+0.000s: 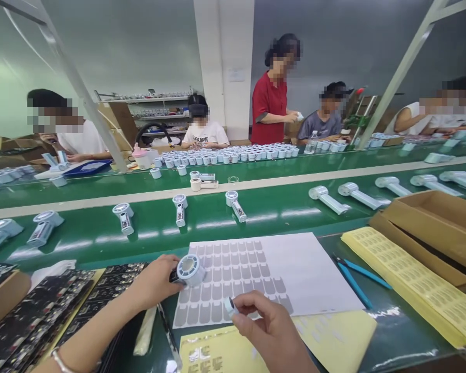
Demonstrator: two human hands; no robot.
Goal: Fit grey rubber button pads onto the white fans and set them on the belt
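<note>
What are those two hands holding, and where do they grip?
Left hand holds a small handheld fan by its handle. Right hand pinches a small sticker between its fingertips.

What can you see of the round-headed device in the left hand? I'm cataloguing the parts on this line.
The device has a pale blue-white, plastic-looking round head with a grey disc face ringed by small marks. A dark part runs from the head into the left hand, which grips it there and hides the rest. It is held above the white sticker sheet, head tilted up towards the camera. The right hand is close by, not touching it.
</note>
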